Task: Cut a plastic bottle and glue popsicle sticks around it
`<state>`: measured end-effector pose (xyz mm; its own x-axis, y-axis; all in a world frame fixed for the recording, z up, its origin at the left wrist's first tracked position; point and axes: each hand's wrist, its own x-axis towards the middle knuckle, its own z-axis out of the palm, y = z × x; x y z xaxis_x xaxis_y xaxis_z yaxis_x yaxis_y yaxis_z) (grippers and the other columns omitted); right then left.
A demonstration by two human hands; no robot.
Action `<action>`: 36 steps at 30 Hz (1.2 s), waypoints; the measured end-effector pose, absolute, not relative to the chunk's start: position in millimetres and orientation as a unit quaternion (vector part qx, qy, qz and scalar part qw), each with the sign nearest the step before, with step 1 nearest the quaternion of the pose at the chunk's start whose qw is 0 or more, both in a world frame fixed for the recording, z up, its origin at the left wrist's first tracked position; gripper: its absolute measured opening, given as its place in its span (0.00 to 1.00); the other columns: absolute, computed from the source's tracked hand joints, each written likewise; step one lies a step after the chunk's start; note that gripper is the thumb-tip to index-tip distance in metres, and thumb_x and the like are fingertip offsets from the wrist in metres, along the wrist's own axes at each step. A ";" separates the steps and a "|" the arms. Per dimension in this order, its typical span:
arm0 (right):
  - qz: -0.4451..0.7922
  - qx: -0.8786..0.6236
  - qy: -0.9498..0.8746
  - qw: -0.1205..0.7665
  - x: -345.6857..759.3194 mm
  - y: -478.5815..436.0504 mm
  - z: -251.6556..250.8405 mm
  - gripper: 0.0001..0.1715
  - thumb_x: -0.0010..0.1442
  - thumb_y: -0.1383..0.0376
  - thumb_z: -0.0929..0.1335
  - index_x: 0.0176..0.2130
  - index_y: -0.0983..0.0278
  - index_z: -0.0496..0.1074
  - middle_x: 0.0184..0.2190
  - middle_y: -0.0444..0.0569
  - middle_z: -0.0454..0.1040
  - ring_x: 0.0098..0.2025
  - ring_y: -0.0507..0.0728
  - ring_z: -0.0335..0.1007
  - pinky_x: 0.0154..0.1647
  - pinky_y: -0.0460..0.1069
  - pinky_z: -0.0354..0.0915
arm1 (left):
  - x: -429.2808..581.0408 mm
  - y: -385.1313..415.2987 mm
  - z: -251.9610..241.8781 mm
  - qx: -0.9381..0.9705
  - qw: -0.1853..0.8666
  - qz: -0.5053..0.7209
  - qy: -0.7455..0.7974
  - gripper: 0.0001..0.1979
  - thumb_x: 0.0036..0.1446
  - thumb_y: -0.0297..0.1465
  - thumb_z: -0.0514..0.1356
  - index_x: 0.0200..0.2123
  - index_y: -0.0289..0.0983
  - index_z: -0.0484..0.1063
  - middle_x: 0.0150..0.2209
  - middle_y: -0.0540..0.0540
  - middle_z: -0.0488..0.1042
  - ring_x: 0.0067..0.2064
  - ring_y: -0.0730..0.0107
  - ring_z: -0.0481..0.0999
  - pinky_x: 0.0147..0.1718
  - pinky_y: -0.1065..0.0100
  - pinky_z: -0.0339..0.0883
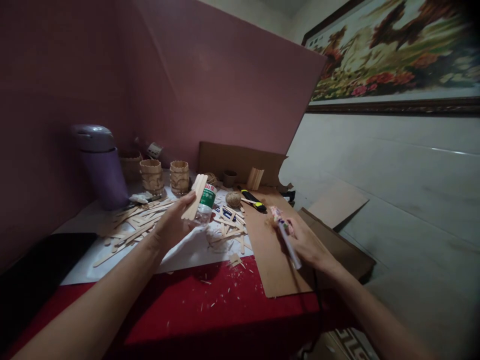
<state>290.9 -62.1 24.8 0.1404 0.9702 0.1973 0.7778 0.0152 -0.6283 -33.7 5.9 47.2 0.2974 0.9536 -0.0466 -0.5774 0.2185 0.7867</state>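
Note:
My left hand is wrapped round a clear plastic bottle with a green and white label. Several pale craft sticks stand side by side along the bottle's left side. Over the brown cardboard, my right hand grips a patterned glue gun, with a whitish stick slanting down from it towards me. Loose craft sticks lie heaped on the white paper to the left, and more lie right of the bottle.
A purple flask stands at the left. Behind are two stick-built cups, a twine ball, a black and yellow cutter and an upright stick panel. Scraps dot the red cloth. A cable hangs at the right.

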 end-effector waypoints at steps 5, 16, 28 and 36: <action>0.008 -0.746 -0.657 0.109 289.8 -56.3 8.2 0.24 0.69 0.63 0.56 0.58 0.72 0.65 0.50 0.66 0.72 0.51 0.66 0.68 0.47 0.54 0.59 | -37.8 6.9 56.5 0.322 0.701 0.581 0.259 0.16 0.57 0.33 0.60 0.46 0.31 0.73 0.33 0.40 0.80 0.30 0.62 0.79 0.30 0.63 0.78; -0.123 -0.592 -0.782 0.154 205.2 -59.5 47.7 0.12 0.65 0.67 0.65 0.34 0.63 0.78 0.35 0.52 0.77 0.39 0.58 0.70 0.39 0.51 0.57 | -38.1 8.0 54.0 0.334 0.692 0.584 0.262 0.17 0.54 0.34 0.62 0.46 0.31 0.73 0.33 0.40 0.79 0.29 0.62 0.80 0.27 0.64 0.78; -0.064 -0.494 -0.867 0.028 149.5 -28.5 29.6 0.08 0.58 0.71 0.67 0.35 0.68 0.77 0.36 0.57 0.78 0.35 0.58 0.71 0.31 0.50 0.55 | -37.5 8.6 50.5 0.333 0.710 0.569 0.249 0.17 0.54 0.35 0.61 0.45 0.32 0.73 0.31 0.42 0.79 0.28 0.63 0.79 0.25 0.67 0.75; 0.011 -0.505 -0.857 0.102 174.5 -16.5 40.4 0.08 0.59 0.74 0.67 0.36 0.66 0.76 0.34 0.49 0.79 0.36 0.53 0.72 0.35 0.46 0.59 | -38.7 11.8 45.1 0.350 0.717 0.547 0.254 0.19 0.56 0.36 0.60 0.47 0.30 0.73 0.34 0.39 0.79 0.30 0.60 0.80 0.26 0.65 0.76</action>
